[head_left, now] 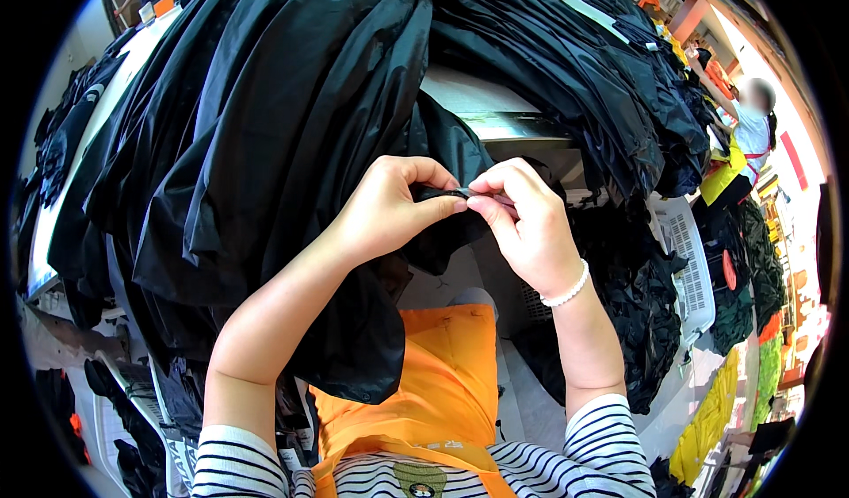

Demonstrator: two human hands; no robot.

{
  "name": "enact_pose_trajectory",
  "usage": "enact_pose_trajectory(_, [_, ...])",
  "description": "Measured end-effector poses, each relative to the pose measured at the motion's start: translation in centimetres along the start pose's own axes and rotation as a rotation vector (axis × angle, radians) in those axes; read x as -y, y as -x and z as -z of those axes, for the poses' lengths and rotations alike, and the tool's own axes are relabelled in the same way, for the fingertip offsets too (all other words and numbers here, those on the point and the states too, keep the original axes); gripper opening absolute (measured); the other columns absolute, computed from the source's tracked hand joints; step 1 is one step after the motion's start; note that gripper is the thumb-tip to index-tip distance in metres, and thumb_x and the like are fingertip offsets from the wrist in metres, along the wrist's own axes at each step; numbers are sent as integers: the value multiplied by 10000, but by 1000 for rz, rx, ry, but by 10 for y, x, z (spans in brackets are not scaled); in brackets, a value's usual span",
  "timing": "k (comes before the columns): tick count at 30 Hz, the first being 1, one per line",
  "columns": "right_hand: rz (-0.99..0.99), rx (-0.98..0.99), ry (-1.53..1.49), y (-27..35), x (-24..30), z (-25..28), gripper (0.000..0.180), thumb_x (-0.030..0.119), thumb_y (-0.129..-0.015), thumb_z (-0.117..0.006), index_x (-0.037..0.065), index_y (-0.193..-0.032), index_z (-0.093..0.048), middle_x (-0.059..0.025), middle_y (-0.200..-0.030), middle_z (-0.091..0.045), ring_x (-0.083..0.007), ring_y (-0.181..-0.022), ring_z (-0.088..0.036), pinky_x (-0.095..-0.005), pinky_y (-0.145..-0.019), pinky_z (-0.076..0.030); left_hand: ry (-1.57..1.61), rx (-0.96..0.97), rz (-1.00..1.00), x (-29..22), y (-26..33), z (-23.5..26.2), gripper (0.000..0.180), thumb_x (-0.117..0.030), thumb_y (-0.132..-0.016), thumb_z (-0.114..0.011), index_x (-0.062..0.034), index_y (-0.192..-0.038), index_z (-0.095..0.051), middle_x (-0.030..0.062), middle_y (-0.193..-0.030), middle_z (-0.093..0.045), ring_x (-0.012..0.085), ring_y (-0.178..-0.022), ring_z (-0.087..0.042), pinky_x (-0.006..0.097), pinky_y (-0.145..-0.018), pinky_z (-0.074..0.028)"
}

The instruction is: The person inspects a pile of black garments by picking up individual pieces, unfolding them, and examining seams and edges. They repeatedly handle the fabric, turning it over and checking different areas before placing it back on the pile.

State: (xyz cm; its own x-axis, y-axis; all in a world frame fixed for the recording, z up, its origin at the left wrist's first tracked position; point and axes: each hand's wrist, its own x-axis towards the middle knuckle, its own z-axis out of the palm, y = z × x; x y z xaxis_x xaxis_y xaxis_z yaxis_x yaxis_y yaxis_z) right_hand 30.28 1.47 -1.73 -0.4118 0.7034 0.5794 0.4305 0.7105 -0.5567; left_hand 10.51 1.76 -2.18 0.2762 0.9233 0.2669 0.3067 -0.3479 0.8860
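Both my hands meet in front of me at the edge of a black shiny fabric piece [442, 144]. My left hand [389, 202] pinches the fabric edge between thumb and forefinger. Right beside it, nearly touching, my right hand [522, 215] pinches the same dark edge; a white beaded bracelet circles that wrist. What lies between the fingertips is small and mostly covered by them. A large heap of black fabric [283, 100] spreads over the table and drapes down its near side, over part of my orange apron [442, 356].
A light tabletop [482, 100] shows between the folds. At the right stands a white plastic basket [690, 259] beside dark fabric piles. A person [752, 126] in a white top handles yellow fabric at the far right. Yellow cloth [703, 418] lies at the lower right.
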Motion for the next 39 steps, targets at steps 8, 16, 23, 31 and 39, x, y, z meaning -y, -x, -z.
enact_pose_trajectory(8, [-222,72,-287,-1,2,8,222,87,-829,-743,2,-991,-617,-15,-841,-563,-60,-677,-514,-220,-610,-444,69,-11,-35,2,0,-3,302,-36,-778,-760,-11,-1027,-592,25,-762,-567,92,-721,-536,222,-689,-436])
enact_pose_trajectory(16, [-81,-26,-164,-3,5,1,165,-16,-766,-750,-6,-922,-696,-35,-820,-592,-81,-626,-542,-208,-571,-444,21,3,-96,2,2,-10,422,37,-778,-728,-40,-1125,-500,27,-783,-505,86,-718,-493,212,-669,-416])
enact_pose_trajectory(23, [218,-145,261,2,-4,-12,314,-14,-691,-739,83,-989,-711,-29,-888,-641,-199,-675,-653,-289,-607,-532,76,-26,-98,10,-2,-10,391,27,-771,-732,-26,-1087,-507,45,-837,-568,99,-798,-553,223,-735,-455])
enact_pose_trajectory(31, [280,-248,279,4,-16,-14,233,-31,-668,-728,62,-880,-709,-47,-853,-671,-206,-660,-660,-275,-588,-533,-65,-49,-121,11,0,-5,172,-28,-782,-720,10,-948,-698,68,-861,-667,129,-804,-590,263,-753,-478])
enact_pose_trajectory(39, [271,-224,255,5,-3,-15,209,-51,-670,-704,62,-832,-638,-39,-791,-624,-201,-593,-607,-284,-542,-490,-202,-114,-310,14,0,-12,111,-41,-758,-726,8,-856,-708,98,-774,-660,207,-746,-600,295,-682,-478])
